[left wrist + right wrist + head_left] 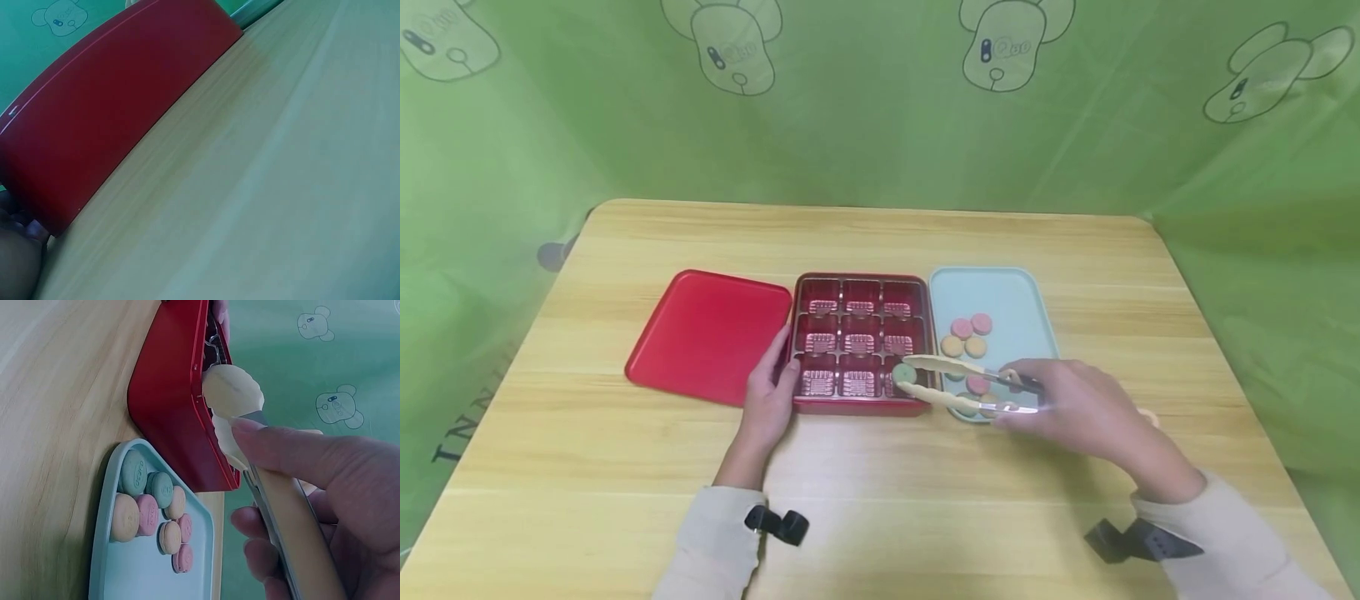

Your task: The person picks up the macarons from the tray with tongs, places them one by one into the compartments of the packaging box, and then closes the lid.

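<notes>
My left hand [769,392] holds the left side of a red box [857,407], its thumb at the rim and fingers along the outer wall. A clear insert [860,356] divides the box into several compartments. My right hand [1075,408] grips tongs [947,365] with cream, scalloped tips. Between those tips is a green macaron [903,374], over the box's front right compartment. In the right wrist view, the tong tips [232,392] overlap the box rim and hide the macaron. The left wrist view shows the box's red outer wall [119,100].
Right of the box, a light blue tray [992,292] bears several pink, green and cream macarons [147,514]. A red lid [707,337] lies left of the box. Green cloth [880,142] with cartoon prints hangs behind the wooden table [865,500].
</notes>
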